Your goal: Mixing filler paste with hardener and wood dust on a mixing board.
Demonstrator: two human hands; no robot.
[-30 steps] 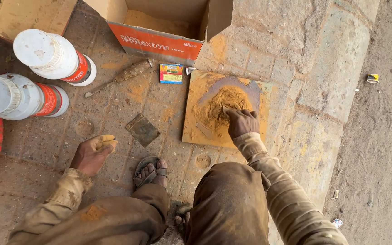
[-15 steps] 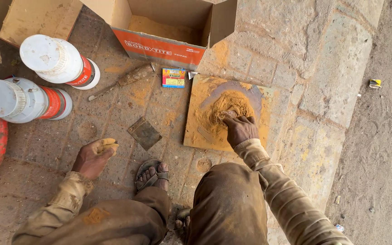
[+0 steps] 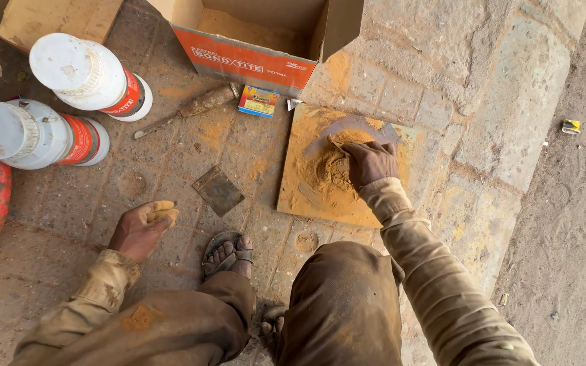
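Ochre powder heap (image 3: 325, 175) lies just left of your right hand (image 3: 372, 163), whose grip pinches a small scraper (image 3: 339, 147).

Soft, even daylight falls over my work, warm and shadowless, everything sharp and glare-free, with slight wide-angle stretching toward the edges.

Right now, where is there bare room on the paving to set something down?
Free paving lies between the left hand, the tubs and the metal scrap, and on the stone edge right of the board. It is crowded near the box, trowel and small packet; the right hand works the board's powder.
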